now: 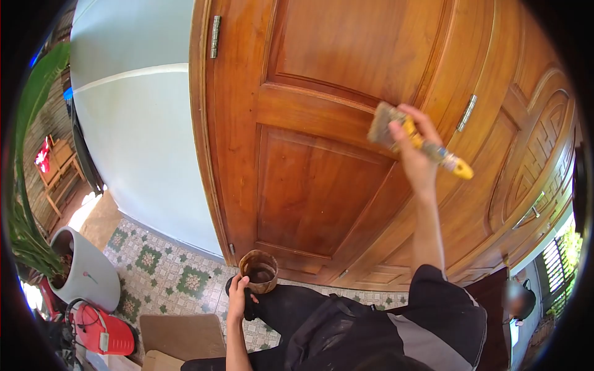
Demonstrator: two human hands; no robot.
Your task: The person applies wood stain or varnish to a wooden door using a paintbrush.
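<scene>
Brush (387, 125) with yellow handle, bristles tan and stained, is gripped in the right hand (416, 139); the left hand (240, 295) holds a brown cup (265, 285).

A person's right arm reaches up and forward, forearm bare below a dark sleeve, the right hand (416, 136) raised with fingers curled in a closed grip; the left hand (237, 295) sits low near a black-clad knee, thumb uppermost, fingers wrapped, its bare forearm rising from below.
</scene>
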